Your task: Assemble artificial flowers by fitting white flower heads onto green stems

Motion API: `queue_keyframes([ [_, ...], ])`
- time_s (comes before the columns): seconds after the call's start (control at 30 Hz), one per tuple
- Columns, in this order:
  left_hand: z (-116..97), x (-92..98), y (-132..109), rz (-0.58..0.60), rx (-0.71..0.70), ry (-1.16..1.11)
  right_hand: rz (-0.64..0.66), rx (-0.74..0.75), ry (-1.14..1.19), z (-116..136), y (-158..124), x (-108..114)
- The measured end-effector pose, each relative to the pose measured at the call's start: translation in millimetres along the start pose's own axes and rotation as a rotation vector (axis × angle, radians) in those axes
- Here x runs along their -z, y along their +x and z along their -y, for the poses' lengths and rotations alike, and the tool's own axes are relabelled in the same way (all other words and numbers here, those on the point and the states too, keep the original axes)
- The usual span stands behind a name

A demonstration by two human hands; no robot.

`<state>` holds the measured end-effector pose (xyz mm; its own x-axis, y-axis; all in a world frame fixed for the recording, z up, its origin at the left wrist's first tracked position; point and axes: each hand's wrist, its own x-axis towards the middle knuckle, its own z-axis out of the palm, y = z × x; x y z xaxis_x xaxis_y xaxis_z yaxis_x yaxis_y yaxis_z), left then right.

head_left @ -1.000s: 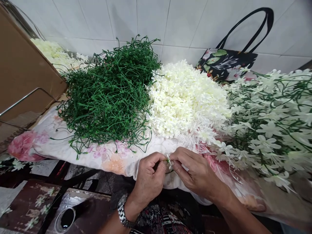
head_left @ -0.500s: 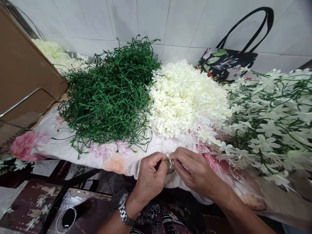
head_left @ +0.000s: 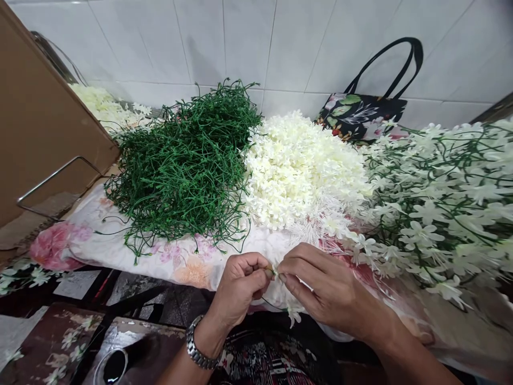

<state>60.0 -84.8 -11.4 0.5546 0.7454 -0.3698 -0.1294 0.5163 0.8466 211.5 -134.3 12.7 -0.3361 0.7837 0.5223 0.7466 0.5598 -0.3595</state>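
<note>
At the cloth's front edge my left hand [head_left: 244, 283], with a metal watch on its wrist, pinches a green plastic stem, mostly hidden by the fingers. Right beside it, my right hand [head_left: 316, 283] is closed in a pinch on a white artificial flower [head_left: 276, 271], where the two fingertips nearly meet. Another white blossom [head_left: 294, 312] hangs below the hands. Beyond my left hand lies a tangled heap of green stems [head_left: 184, 171]. A pile of loose white blossoms [head_left: 296, 171] lies beyond my right hand.
Finished-looking flower sprays [head_left: 436, 214] are heaped on the right. A black floral bag [head_left: 360, 115] leans at the tiled wall. A cardboard box [head_left: 52, 128] stands left. Below left, a cup [head_left: 112, 366] sits on a brown stool. Floral cloth [head_left: 160, 264] covers the worktop.
The fingertips still meet at the same spot, and the white flower between them shows more clearly. A blossom now hangs below the hands. The camera view has tilted slightly.
</note>
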Motion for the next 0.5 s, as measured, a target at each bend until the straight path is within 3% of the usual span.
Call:
queue_keyframes([
  [0.23, 1, -0.8, 4, -0.017, -0.008, 0.020, 0.015, 0.053, -0.028, -5, -3, -10],
  [0.5, 10, 2.5, 8, -0.081, -0.045, 0.017, -0.064, 0.029, 0.005, -7, 1, -18],
])
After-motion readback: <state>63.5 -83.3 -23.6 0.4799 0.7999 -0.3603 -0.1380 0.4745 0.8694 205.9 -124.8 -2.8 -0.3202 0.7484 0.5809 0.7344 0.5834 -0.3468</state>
